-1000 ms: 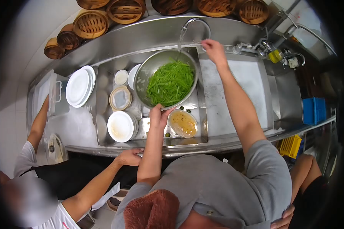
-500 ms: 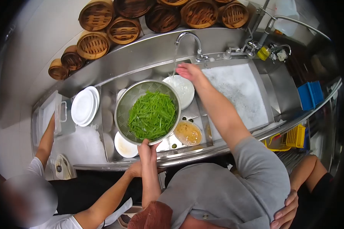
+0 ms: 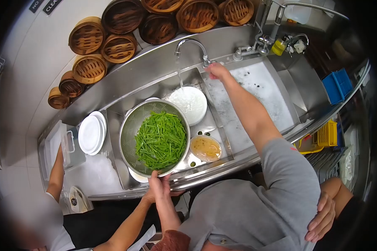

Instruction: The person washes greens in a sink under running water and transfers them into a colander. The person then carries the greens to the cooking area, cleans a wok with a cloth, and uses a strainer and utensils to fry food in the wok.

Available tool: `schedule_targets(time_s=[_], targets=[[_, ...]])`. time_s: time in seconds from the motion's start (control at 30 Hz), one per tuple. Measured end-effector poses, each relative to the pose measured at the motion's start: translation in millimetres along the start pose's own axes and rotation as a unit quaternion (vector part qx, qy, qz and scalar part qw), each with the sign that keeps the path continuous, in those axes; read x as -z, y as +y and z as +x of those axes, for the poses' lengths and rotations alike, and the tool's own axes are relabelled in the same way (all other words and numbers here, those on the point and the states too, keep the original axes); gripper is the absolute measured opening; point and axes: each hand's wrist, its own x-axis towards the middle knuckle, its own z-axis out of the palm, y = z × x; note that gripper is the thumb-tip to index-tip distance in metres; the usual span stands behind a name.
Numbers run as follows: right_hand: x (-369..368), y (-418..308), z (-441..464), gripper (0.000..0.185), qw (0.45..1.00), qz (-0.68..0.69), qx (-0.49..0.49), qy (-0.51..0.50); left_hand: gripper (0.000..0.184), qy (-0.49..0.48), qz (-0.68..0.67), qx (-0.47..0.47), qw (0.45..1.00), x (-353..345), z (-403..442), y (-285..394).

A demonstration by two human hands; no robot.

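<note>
My left hand (image 3: pixel 159 184) is closed on the near rim of a perforated metal colander (image 3: pixel 127 138). Cut green vegetable stalks (image 3: pixel 161 140) fill it, and it sits tilted over the sink. At the base of the curved faucet (image 3: pixel 197 40), my right hand (image 3: pixel 215 71) is closed around what looks like the tap handle; the fingers partly hide it. Water runs from the spout onto a white plate (image 3: pixel 192 104) in the basin. Beside the colander lies an oval dish (image 3: pixel 205 149) of cloudy brownish liquid.
Foamy water fills the right basin (image 3: pixel 255 100). White plates (image 3: pixel 92 131) and a clear tub (image 3: pixel 74 144) stand at the left, where a co-worker's arm (image 3: pixel 56 167) reaches in. Bamboo steamers (image 3: pixel 90 69) line the back ledge. Another person's hand (image 3: pixel 322 217) is by my right sleeve.
My right hand has gone from beside the running water, fingers spread, to the faucet base and closed there. The colander sits slightly lower and further left in view.
</note>
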Motion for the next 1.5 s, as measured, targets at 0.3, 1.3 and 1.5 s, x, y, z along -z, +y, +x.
schedule_targets(time_s=[0.3, 1.3, 1.5], targets=[[26, -47, -18, 0.028, 0.965, 0.220, -0.135, -0.041, 0.039, -0.053, -0.109, 0.080, 0.989, -19, -14, -14], [211, 38, -390, 0.031, 0.986, -0.041, 0.023, 0.161, 0.042, -0.263, -0.180, -0.115, 0.941, -128, -11, 131], [196, 104, -438, 0.021, 0.955, -0.080, 0.065, 0.277, 0.049, -0.209, -0.147, -0.033, 0.966, -81, 3, 75]])
